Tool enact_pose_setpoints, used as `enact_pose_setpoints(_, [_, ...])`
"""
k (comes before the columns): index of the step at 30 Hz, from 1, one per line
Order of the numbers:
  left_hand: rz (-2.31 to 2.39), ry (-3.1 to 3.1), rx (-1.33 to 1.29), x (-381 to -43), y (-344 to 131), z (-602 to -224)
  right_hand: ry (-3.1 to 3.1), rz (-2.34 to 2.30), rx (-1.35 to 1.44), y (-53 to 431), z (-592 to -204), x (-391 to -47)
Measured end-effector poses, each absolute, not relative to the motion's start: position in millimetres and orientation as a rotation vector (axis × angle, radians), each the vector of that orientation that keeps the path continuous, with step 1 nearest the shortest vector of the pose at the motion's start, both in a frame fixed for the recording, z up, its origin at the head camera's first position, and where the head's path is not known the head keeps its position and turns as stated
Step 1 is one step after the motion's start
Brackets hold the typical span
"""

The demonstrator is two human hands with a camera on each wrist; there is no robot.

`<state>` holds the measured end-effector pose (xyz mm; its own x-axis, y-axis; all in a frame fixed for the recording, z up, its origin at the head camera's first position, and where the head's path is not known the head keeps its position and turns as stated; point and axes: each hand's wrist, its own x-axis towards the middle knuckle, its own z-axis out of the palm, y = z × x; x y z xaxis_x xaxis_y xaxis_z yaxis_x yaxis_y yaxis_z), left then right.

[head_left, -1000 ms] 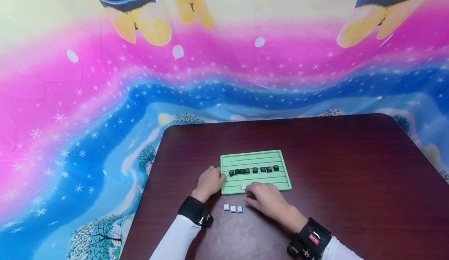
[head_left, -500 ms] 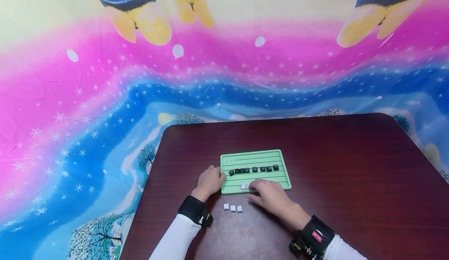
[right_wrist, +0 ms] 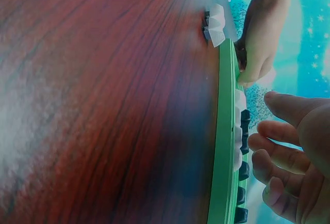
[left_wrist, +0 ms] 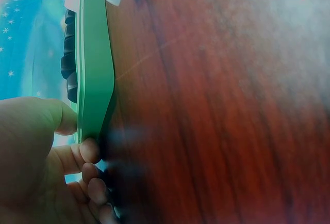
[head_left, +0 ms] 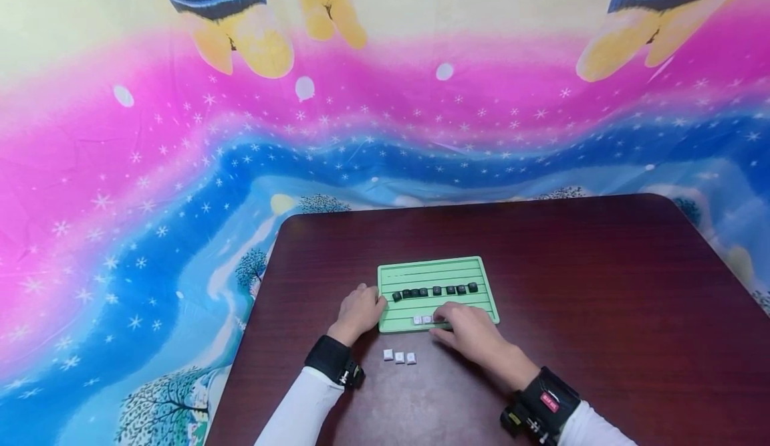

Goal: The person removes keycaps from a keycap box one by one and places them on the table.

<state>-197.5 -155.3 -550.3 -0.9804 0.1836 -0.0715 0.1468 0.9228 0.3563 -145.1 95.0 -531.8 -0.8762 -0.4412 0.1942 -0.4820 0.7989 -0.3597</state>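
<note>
A light-green ridged tray [head_left: 444, 270] lies on the table, bearing a row of black keycaps [head_left: 437, 291]. White keycaps [head_left: 427, 319] sit side by side along its near edge. At the tray's left end my left hand [head_left: 359, 312] grips the corner, thumb on top and fingertips below, as the left wrist view shows. My right hand [head_left: 469, 331] hovers at the near edge, just right of the white keycaps. In the right wrist view its fingers [right_wrist: 281, 154] are loosely bent and spread from the thumb, holding nothing. From the head, those fingers partly cover the rightmost white keycap.
Three loose white keycaps [head_left: 400, 358] lie on the dark wooden table [head_left: 577, 279] in front of the tray. A colourful printed cloth [head_left: 385, 112] hangs behind the table's far edge.
My right hand has shifted right along the tray's near edge, and more white keycaps now show beside it. The left hand and the tray have stayed put.
</note>
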Motion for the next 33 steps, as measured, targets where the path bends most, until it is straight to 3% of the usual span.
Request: enact_pose_setpoints(33, [0.546,2.966,0.243,-197.0,-155.8,-550.0,-2.917,0.619,0.640,102.5,-528.8,-154.8])
